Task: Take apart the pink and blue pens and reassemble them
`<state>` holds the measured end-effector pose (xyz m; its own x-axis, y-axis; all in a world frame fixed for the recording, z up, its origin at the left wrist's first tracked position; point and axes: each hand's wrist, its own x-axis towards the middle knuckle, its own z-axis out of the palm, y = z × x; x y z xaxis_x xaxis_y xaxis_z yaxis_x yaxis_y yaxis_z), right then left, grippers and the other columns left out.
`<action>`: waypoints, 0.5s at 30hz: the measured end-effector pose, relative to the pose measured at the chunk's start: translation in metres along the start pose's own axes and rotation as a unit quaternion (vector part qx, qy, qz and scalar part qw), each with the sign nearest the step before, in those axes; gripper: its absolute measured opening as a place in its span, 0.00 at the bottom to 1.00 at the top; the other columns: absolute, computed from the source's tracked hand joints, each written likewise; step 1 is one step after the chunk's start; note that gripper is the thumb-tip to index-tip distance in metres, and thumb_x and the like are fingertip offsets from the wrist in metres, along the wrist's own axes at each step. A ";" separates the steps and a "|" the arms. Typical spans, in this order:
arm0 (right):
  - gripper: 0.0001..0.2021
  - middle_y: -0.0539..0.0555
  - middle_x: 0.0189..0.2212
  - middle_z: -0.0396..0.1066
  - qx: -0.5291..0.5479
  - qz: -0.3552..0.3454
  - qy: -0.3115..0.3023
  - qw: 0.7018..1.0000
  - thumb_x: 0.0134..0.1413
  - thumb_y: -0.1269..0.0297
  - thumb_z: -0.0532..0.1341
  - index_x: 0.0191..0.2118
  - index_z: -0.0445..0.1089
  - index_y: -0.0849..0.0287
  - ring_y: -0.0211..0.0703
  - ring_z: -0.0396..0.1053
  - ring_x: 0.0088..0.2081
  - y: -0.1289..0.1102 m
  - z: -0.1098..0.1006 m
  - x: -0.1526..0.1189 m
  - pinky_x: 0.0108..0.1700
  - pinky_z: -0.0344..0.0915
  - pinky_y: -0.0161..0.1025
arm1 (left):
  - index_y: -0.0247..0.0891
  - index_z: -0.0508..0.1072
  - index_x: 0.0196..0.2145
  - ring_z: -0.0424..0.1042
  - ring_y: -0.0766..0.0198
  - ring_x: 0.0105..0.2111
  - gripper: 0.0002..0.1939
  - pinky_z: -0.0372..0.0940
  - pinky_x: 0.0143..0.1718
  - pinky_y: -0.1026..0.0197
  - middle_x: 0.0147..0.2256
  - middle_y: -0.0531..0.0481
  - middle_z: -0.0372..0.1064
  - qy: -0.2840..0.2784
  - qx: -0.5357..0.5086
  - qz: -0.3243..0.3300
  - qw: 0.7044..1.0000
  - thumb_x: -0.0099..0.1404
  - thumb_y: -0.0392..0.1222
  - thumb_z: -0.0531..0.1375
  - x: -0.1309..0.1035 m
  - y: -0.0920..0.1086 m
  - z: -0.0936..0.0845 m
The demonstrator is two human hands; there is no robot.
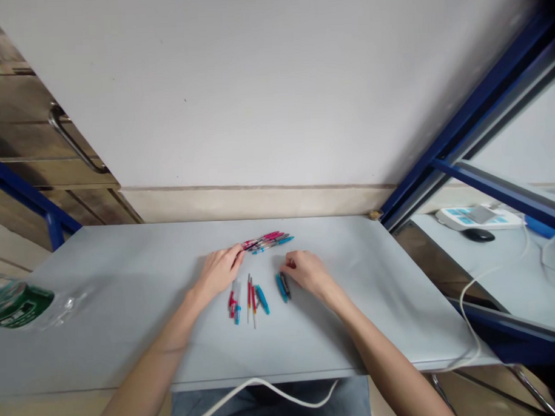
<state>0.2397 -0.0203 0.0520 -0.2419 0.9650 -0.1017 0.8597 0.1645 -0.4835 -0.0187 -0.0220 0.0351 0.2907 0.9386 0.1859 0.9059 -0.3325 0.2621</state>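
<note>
A bundle of pink, dark and blue pens (270, 240) lies toward the back of the grey table. My left hand (220, 267) touches its left end, thumb and fingers pressed together there. My right hand (304, 269), fingers curled, is at the upper end of a dark pen part (285, 285); whether it grips that part is hidden. Beside this lies a blue pen part (281, 288). Between my hands are thin red refills (251, 297) and a blue pen part (262, 299). Clear barrels with red and blue ends (234, 303) lie further left.
A clear bottle with a green label (21, 304) lies at the table's left. Blue metal frames (439, 138) stand at both sides. On the right are a black mouse (477, 235), a white device (480, 217) and a white cable (467, 292).
</note>
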 end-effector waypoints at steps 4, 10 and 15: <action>0.10 0.49 0.23 0.68 0.112 -0.058 0.052 0.991 0.62 0.64 0.60 0.29 0.72 0.58 0.39 0.61 0.26 0.003 0.003 0.006 0.32 0.52 0.37 | 0.42 0.71 0.41 0.74 0.59 0.31 0.15 0.56 0.33 0.60 0.31 0.51 0.76 0.033 -0.046 0.017 0.998 0.78 0.46 0.47 -0.001 0.004 0.005; 0.21 0.49 0.29 0.71 0.567 -0.055 -0.005 0.822 0.52 0.51 0.70 0.48 0.77 0.57 0.36 0.63 0.25 -0.007 0.016 0.010 0.24 0.54 0.34 | 0.41 0.71 0.41 0.73 0.62 0.31 0.14 0.60 0.35 0.61 0.33 0.50 0.75 0.072 -0.114 0.071 0.988 0.78 0.45 0.48 -0.003 0.016 0.012; 0.18 0.51 0.31 0.74 0.698 0.001 0.006 0.716 0.42 0.57 0.77 0.38 0.77 0.58 0.35 0.69 0.29 -0.015 0.021 0.008 0.24 0.59 0.30 | 0.39 0.72 0.41 0.73 0.61 0.32 0.14 0.62 0.36 0.60 0.32 0.49 0.74 0.058 -0.101 0.110 0.987 0.77 0.43 0.48 -0.005 0.022 0.013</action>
<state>0.2151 -0.0198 0.0402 -0.2302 0.9679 -0.1006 -0.4295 -0.1939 -0.8820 0.0040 -0.0329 0.0277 0.4260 0.8287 0.3629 0.7411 -0.5497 0.3854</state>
